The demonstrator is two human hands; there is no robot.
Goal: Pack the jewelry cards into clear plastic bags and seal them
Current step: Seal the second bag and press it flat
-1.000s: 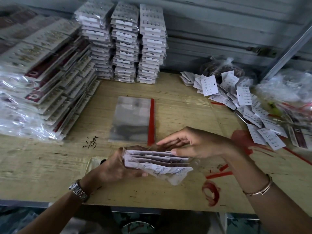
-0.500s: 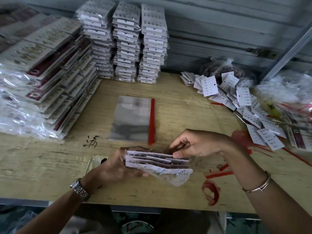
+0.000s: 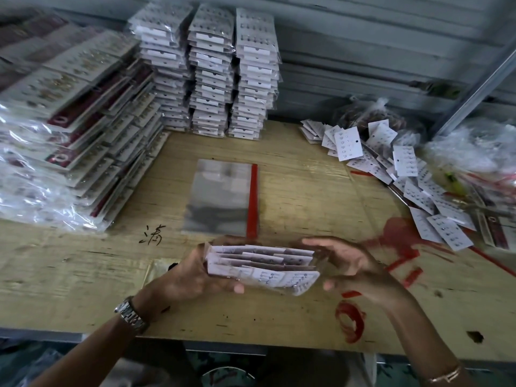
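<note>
My left hand (image 3: 190, 280) grips the left end of a stack of white jewelry cards (image 3: 259, 263) that sits inside a clear plastic bag, held just above the wooden table (image 3: 83, 275). My right hand (image 3: 354, 266) is cupped around the bag's right end, with the fingers apart above it and the thumb below. The image is too blurred to show whether that hand touches the bag. A flat pile of empty clear bags with a red strip (image 3: 220, 199) lies on the table just beyond my hands.
Loose jewelry cards (image 3: 405, 169) are heaped at the right, beside crumpled plastic bags (image 3: 474, 152). Three tall stacks of packed cards (image 3: 212, 71) stand at the back. A big sloping pile of bagged cards (image 3: 69, 129) fills the left side.
My right hand has let go of its pinch on the bag's top edge and moved to the right end, with the fingers spread. The stack now sits more level and a little higher.
</note>
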